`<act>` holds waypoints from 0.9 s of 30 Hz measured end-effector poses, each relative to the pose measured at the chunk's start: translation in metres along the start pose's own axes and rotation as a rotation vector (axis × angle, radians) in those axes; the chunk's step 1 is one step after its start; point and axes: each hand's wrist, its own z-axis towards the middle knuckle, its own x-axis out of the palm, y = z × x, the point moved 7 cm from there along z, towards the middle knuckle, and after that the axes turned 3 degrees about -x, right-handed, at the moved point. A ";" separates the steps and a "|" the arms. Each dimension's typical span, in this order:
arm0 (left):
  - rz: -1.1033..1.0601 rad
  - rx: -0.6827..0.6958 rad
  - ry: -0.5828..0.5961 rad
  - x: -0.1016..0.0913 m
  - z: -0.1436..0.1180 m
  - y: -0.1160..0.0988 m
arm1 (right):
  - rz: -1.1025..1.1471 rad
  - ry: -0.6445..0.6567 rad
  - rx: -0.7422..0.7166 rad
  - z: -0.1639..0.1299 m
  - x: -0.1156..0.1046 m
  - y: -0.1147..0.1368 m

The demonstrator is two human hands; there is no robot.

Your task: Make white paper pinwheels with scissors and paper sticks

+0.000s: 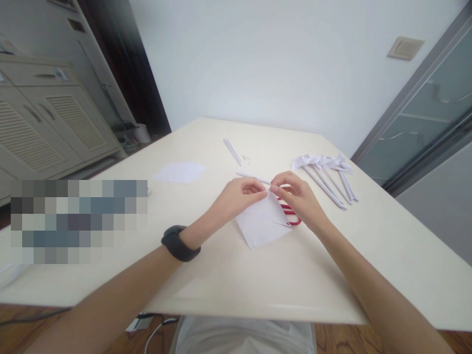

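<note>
A square sheet of white paper (261, 223), with slits cut in from its corners, hangs just over the table with its far corner between my fingers. My left hand (246, 191) pinches that corner from the left. On the right, my right hand (293, 191) has thumb and forefinger closed at the same corner, almost touching the left fingertips. Red scissor handles (294, 215) show partly behind the paper and under my right hand; the blades are hidden. Just beyond my fingers lies a rolled white paper stick (254, 177).
Several finished paper pinwheels (324, 181) on rolled sticks lie at the right. Thin paper rolls (232, 152) and small scraps (246, 159) are farther back. Cut sheets (180, 172) rest left of centre. A blurred-out patch (79, 221) covers the table's left side. A wall (258, 64) stands behind.
</note>
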 end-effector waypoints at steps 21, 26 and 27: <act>0.179 0.155 -0.085 -0.003 -0.005 -0.014 | 0.054 0.066 0.104 -0.001 0.004 -0.002; 0.166 0.148 -0.091 -0.004 -0.004 -0.014 | 0.093 0.055 0.188 -0.002 0.001 -0.003; 0.165 0.144 -0.089 -0.004 -0.004 -0.013 | 0.099 0.059 0.192 -0.002 0.001 -0.003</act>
